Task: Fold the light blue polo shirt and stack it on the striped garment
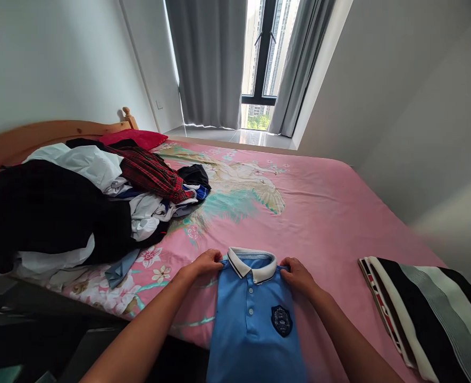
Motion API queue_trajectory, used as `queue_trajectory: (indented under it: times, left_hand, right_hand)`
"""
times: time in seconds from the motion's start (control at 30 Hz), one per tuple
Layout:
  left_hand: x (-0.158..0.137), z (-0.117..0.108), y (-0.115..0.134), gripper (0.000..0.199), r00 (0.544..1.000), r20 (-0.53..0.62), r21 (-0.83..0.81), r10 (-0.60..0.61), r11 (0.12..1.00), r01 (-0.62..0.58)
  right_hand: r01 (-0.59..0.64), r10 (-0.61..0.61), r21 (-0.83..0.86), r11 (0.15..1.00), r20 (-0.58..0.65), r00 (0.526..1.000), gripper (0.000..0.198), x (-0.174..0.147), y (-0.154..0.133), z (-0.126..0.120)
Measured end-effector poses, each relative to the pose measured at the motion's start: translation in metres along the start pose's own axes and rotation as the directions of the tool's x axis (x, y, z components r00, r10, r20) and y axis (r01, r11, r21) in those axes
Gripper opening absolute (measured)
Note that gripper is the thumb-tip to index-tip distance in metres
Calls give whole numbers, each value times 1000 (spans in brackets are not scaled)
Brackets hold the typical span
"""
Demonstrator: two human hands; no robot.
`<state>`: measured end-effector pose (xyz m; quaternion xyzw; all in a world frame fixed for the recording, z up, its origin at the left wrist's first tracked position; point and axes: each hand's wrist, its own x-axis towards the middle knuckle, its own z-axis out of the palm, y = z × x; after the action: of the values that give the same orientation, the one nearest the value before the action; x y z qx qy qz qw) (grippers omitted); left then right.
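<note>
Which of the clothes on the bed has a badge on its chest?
The blue polo shirt, held at the shoulders by both hands. The striped garment to its right and the pile show no badge.

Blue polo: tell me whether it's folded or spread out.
Folded. The blue polo lies as a narrow strip, sleeves tucked out of sight, with the left hand and right hand gripping its shoulders beside the collar.

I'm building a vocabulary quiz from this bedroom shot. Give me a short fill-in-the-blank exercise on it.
1. Both hands, left hand and right hand, grip the shoulders of a ____ polo shirt.
2. The shirt's collar is ____ with a dark stripe.
3. The bedsheet is mostly ____.
4. The heap of clothes lies on the person's ____ side.

Missing words: blue; white; pink; left
</note>
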<state>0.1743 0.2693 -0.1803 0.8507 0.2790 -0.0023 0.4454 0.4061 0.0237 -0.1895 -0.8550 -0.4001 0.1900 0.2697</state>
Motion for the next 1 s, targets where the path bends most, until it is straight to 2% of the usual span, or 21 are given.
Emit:
queue_trajectory:
  times: [0.13, 0.2, 0.33, 0.4, 0.5, 0.57, 0.7, 0.87, 1.0]
  left_hand:
    - [3, -4, 0, 25, 995, 97, -31, 28, 999, -25]
    - [3, -5, -1, 29, 997, 67, -22, 31, 999, -30]
    - [-1, -2, -7, 32, 999, -46, -16, 27, 999, -28]
    - [-2, -2, -8, 30, 999, -45, -43, 26, 999, -28]
    - [-2, -4, -7, 25, 1000, 23, -116, 20, 993, -17]
    - [-1, -6, -1, 23, 999, 38, -175, 7, 984, 0]
    - [-2, -7, 16, 19, 999, -11, -320, -32, 947, 27]
    - [-2, -6, 30, 17, 999, 18, -453, -30, 891, 34]
    - [3, -5, 25, 15, 997, 68, -506, -19, 861, 51]
  right_hand:
    - [61, -60, 56, 997, -13, 998, 20, 3, -1, 0]
    - [93, -90, 71, 993, -42, 995, 17, 3, 0, 1]
    - [37, -25, 74, 997, -164, 986, 15, 3, 7, 7]
    - [76, -64, 74, 994, -150, 987, 16, 2, 8, 8]
    - [113, -105, 107, 988, -72, 992, 21, 3, 6, 6]
    - [103, -91, 157, 982, -84, 992, 21, 4, 2, 4]
    - [114, -72, 203, 972, -207, 976, 19, 2, -5, 2]
    - [73, -27, 220, 973, -207, 978, 22, -4, -5, 5]
    - [50, 28, 419, 907, -178, 984, 20, -3, -4, 7]
